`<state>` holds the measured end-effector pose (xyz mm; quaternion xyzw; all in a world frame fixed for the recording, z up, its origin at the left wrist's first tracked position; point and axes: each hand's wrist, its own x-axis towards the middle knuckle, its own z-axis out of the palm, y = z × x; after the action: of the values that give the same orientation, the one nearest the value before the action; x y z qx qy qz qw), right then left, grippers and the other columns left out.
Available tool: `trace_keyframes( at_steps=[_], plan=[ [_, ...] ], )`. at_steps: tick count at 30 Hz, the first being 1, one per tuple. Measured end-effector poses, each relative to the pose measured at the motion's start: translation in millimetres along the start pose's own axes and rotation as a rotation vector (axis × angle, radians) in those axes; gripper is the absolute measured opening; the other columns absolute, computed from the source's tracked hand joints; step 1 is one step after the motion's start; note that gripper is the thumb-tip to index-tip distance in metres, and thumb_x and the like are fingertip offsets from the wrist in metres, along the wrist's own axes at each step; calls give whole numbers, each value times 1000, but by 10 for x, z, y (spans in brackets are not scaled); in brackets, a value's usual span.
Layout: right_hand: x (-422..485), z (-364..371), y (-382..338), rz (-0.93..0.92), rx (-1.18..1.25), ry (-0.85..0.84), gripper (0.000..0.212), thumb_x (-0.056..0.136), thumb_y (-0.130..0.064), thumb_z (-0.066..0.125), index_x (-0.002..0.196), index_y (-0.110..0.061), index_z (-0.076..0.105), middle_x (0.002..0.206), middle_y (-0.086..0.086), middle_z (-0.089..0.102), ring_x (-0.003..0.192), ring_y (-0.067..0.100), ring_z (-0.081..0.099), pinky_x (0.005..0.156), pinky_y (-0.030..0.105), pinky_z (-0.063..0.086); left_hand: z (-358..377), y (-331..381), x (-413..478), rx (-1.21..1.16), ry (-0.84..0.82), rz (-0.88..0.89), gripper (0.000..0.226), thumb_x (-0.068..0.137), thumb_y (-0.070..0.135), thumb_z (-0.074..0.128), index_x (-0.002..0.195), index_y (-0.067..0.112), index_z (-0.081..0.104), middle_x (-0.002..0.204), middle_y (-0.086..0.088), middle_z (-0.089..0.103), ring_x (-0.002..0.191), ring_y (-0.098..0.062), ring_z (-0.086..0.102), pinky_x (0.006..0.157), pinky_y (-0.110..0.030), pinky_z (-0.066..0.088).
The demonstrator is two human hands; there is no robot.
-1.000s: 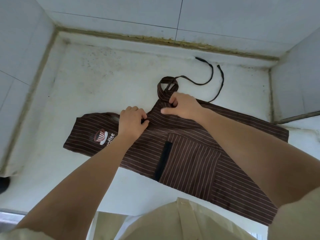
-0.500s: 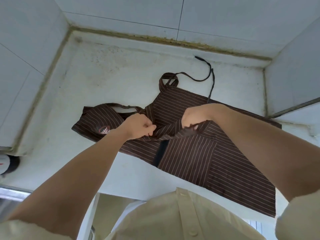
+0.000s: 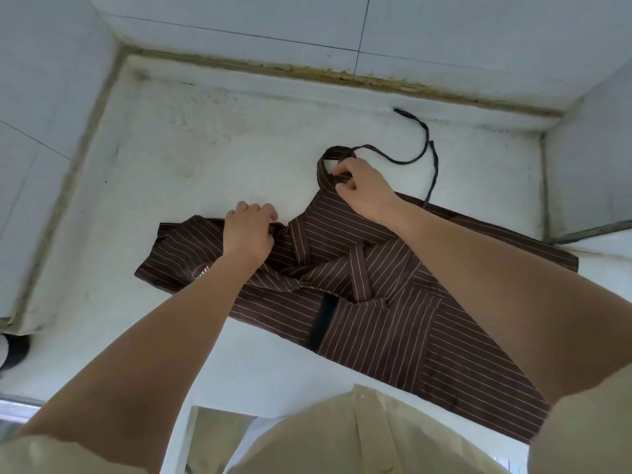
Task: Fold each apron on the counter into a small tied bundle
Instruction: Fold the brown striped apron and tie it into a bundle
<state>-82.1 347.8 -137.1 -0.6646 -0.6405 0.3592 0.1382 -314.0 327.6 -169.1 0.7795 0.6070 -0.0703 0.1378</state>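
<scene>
Pale grey-white glazed wall tiles (image 3: 444, 29) close in the back and both sides. A yellow-brown stained sealant seam (image 3: 307, 68) runs along the back wall's foot. A dark round object (image 3: 15, 350) (cut off, unidentifiable) sits far left. A cream buttoned shirt (image 3: 362, 436) fills the bottom edge.

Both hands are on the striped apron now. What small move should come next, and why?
Probably fold the neck loop back onto the apron. The right hand pinches that loop, which sticks out past the far edge; the left hand grips the edge further left, and the middle lies bunched. The black tie trails loose on the counter.
</scene>
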Motion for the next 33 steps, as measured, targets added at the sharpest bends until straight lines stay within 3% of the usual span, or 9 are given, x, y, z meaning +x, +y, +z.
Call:
trace_keyframes(
  at_steps=[5,8,12,15,19,23,27,30,33],
  plan=[
    [295,160,-110,160,194,-107,76,95,-33,60,153,-10,16,151,12,37,131,26,45,110,38,37,-30,-108,51,-470,251,-196,17,99,18,45,110,10,54,83,-5,59,75,-20,54,62,-31,40],
    [406,206,-99,293,254,-174,80,91,-30,67,152,-4,23,152,13,37,139,26,37,115,37,32,-119,-116,106,-793,365,-376,19,100,10,32,103,9,51,75,1,55,63,-9,48,54,-23,38],
    [345,145,-132,199,478,-49,24,93,-8,60,115,-10,68,112,-1,65,111,14,58,96,21,44,-149,-137,142,-1120,386,-432,33,94,-2,28,92,12,58,77,2,62,70,-7,56,66,-16,45],
    [230,-23,-185,161,767,108,16,91,-4,58,92,-14,70,94,-2,69,91,8,62,82,15,46,-139,-165,117,-1225,391,-470,46,85,-8,26,81,18,64,80,-2,69,80,-15,64,77,-26,53],
    [93,-237,-135,181,977,114,19,93,-23,62,79,-13,69,75,0,66,70,13,58,76,26,47,-239,-123,21,-1181,291,-398,46,85,-7,30,72,19,65,75,3,65,68,-7,54,65,-21,46],
    [-155,-307,14,202,653,-86,24,94,-38,62,101,-19,75,107,-5,70,102,11,63,96,26,45,-308,-63,-67,-1165,184,-385,32,93,16,40,74,16,66,77,1,62,75,-11,53,73,-27,44],
    [-406,-325,133,163,198,-228,31,91,-39,66,113,-18,69,98,-5,69,93,11,64,83,22,47,-310,-58,-205,-792,-89,-316,40,91,47,60,79,9,64,73,-1,58,69,-17,51,65,-29,39],
    [-486,-276,236,169,-13,-205,41,91,-21,67,130,-16,56,90,-2,70,91,17,65,93,33,48,-283,-80,-306,-750,-258,-193,11,87,26,72,85,16,76,73,-9,68,71,-23,56,68,-28,44],
    [-507,-285,261,154,-38,0,35,93,-8,58,126,-17,62,95,-7,66,92,14,61,91,31,48,-326,-104,-410,-832,-339,-66,34,89,8,63,68,31,77,70,-9,66,61,-21,47,60,-24,41]
  ],
)
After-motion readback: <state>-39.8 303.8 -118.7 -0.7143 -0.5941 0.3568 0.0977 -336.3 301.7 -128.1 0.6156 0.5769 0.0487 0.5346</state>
